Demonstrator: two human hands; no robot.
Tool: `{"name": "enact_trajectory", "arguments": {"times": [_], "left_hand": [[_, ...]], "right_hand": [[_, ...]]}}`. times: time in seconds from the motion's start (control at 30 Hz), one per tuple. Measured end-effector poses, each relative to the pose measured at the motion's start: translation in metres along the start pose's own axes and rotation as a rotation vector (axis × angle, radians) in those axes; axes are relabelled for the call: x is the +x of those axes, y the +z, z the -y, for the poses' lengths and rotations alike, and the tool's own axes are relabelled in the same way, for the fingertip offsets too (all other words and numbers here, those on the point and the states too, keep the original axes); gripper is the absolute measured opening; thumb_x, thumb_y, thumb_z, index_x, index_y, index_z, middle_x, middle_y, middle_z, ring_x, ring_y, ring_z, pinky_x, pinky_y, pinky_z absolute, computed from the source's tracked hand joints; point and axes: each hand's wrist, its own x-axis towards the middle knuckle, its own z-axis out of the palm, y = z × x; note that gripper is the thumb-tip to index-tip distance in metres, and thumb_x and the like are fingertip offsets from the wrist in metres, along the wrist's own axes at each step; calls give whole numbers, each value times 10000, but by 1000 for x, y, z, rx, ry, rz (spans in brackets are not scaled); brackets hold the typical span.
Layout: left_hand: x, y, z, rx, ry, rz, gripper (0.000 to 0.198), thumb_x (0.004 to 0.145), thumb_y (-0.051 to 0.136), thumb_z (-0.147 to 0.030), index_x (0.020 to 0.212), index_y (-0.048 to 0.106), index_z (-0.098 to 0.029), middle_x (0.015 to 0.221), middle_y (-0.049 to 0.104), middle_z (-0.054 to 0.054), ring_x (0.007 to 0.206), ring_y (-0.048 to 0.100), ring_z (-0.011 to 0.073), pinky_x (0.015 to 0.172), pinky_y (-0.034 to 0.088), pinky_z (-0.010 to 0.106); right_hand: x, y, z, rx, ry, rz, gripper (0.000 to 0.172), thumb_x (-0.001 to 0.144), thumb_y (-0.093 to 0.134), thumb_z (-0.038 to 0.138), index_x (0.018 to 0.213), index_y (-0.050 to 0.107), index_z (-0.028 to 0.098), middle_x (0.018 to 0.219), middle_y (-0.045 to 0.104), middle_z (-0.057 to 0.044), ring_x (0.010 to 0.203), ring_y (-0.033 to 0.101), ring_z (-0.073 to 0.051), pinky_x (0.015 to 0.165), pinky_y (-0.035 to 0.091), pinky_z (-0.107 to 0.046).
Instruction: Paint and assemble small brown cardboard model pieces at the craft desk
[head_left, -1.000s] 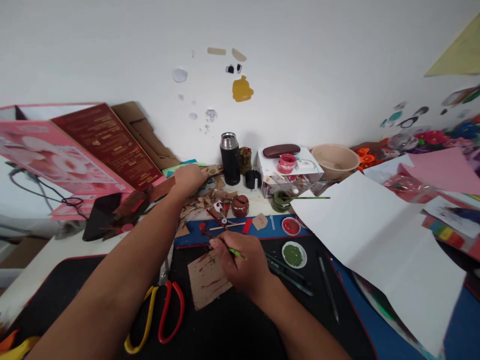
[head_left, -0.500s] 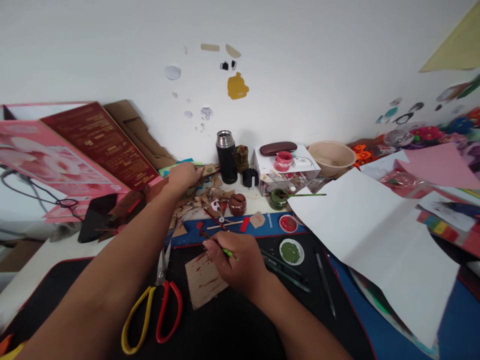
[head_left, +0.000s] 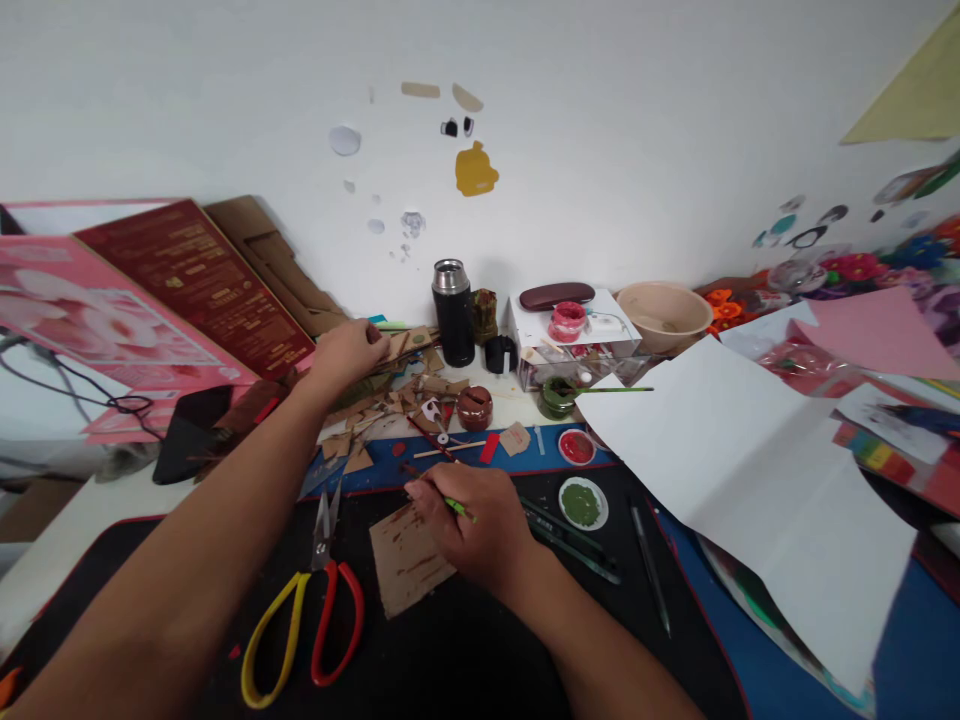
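Note:
My right hand point(head_left: 476, 515) is closed round a thin paintbrush point(head_left: 459, 508) with a bright green handle end and a brown-stained tip pointing up and left. Under and beside it lies a cardboard piece point(head_left: 405, 570) streaked with brown paint on the black mat. At the back left, my left hand point(head_left: 351, 352) reaches over a heap of cardboard scraps point(head_left: 397, 395), its fingers curled beside a cardboard strip point(head_left: 409, 344); what they hold, if anything, is hidden. Yellow-and-red-handled scissors point(head_left: 322, 560) lie slightly open left of the painted piece.
A brown paint jar point(head_left: 474, 409), a green paint jar point(head_left: 557, 398), a red paint lid point(head_left: 577, 446) and a green paint lid point(head_left: 583, 503) stand ahead. Behind them is a black thermos point(head_left: 453, 320). White paper point(head_left: 735, 450) covers the right; a pink box point(head_left: 112, 310) stands left.
My left hand has drawn back a little to the left over the scraps, uncovering more of the cardboard strip. The right hand and its paintbrush have hardly moved.

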Motion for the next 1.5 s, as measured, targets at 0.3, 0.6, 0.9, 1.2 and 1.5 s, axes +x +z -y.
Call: {"name": "enact_trajectory", "arguments": {"times": [0.3,0.6,0.9,1.2,1.5], "left_hand": [[-56,4,40,-61,64,-52,276,929,516,-474,921,643,-229,938,761,89,859,693,273,730,463,332],[-110,9,63,-272,125,35,287,892,571,-518,877,672,-249,947,775,68,848,693,263,760,495,342],[-152,26,25,-345,559,259,202,910,635,-361,1071,734,-289,1110,745,82,1069,673,287,952,508,415],[-158,41,10,-291,691,295,169,981,585,-313,1060,715,-240,1091,715,95,1044,665,281,916,500,400],[-158,40,18,-316,691,277,155,994,576,-334,972,680,-221,1030,703,92,998,660,274,897,502,404]], "right_hand": [[3,-8,1,333,163,-142,407,1089,498,434,814,704,215,617,653,-1,548,615,-137,580,459,-259],[16,-23,-11,731,468,-490,512,953,648,682,783,670,200,469,544,49,380,543,-130,389,402,-231],[17,-19,-27,738,462,-567,482,963,657,651,785,646,204,486,536,60,377,529,-120,374,374,-223],[17,-14,-24,753,489,-519,520,935,668,693,775,661,198,473,537,58,371,530,-115,364,377,-213],[16,-9,-18,741,495,-448,510,926,680,682,771,679,196,457,542,54,376,527,-110,375,356,-203]]}}
